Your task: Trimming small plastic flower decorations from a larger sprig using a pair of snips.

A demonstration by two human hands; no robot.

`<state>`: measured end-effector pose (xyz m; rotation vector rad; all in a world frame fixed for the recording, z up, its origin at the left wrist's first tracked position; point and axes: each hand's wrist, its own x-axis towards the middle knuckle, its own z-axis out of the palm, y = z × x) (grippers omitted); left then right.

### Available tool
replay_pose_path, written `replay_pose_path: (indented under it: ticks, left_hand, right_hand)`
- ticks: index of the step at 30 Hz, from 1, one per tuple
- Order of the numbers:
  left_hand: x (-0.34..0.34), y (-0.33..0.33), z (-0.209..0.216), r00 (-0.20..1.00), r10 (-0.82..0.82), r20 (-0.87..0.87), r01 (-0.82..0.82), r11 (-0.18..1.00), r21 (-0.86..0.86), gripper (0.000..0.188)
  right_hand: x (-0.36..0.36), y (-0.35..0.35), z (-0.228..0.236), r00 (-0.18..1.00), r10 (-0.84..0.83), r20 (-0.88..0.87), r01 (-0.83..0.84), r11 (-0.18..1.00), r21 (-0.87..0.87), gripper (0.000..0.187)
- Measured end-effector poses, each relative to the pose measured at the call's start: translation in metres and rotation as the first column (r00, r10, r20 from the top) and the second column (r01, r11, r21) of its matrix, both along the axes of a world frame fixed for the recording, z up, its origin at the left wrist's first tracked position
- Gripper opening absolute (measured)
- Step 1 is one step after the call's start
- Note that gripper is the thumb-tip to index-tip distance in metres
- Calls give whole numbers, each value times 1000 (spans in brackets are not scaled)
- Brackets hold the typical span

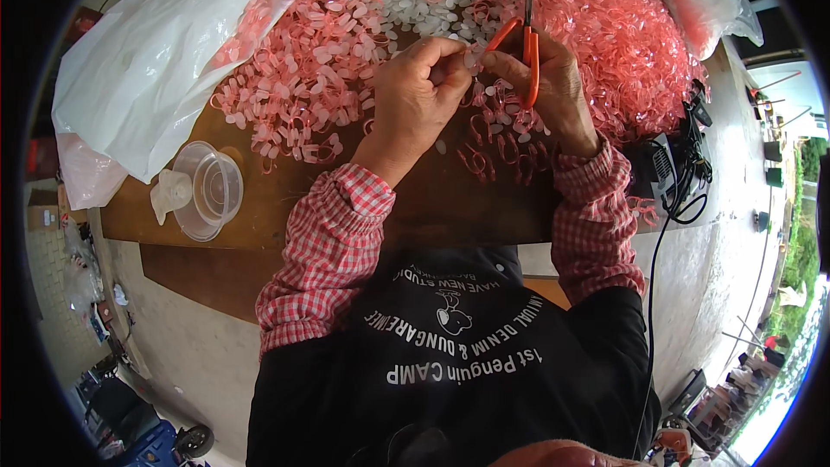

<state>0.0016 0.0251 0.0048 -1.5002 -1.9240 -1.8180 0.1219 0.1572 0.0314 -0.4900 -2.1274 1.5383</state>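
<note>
My left hand (pixel 413 102) is closed in a pinch, thumb against forefinger, on a small translucent plastic piece (pixel 471 60). Opposite it, my right hand (pixel 558 91) is closed around orange-handled scissors (pixel 532 56), whose dark narrow blades point away from me. The right thumb and fingertips come close to the same piece; whether they touch it is hard to tell. Beyond and between my hands lie heaps of small plastic pieces: pink ones (pixel 303 78) on the left, whitish ones (pixel 424 0) in the middle, and a tall pink mound (pixel 622 43) on the right.
A big white plastic bag (pixel 164 60) lies at the table's left. A round clear tub (pixel 207 195) and a small pale cup (pixel 175 190) stand near the front edge of the brown table (pixel 346 223). Black cables (pixel 687 173) bunch at the right; another plastic bag (pixel 705 0) sits far right.
</note>
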Motion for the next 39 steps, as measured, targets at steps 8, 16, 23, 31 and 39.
replay_pose_path:
  ticks: [8,16,23,31,39]
  left_hand:
    - [2,-6,10,762,-172,624,222,975,-3,9]
    - [0,-5,2,716,-297,632,365,931,25,11]
    - [-8,-8,8,443,-325,836,305,931,201,21]
    - [-12,-7,8,307,-359,881,342,906,250,32]
    - [-10,-6,4,356,-362,862,403,891,208,27]
  right_hand:
    - [1,4,-8,993,-117,-20,118,990,81,20]
    - [3,12,-11,965,-260,-34,256,905,341,17]
    - [5,1,-10,999,-32,-36,47,787,615,42]
    - [2,1,-26,997,43,-57,19,613,790,62]
    - [4,-8,-8,1000,-6,-1,4,622,783,58]
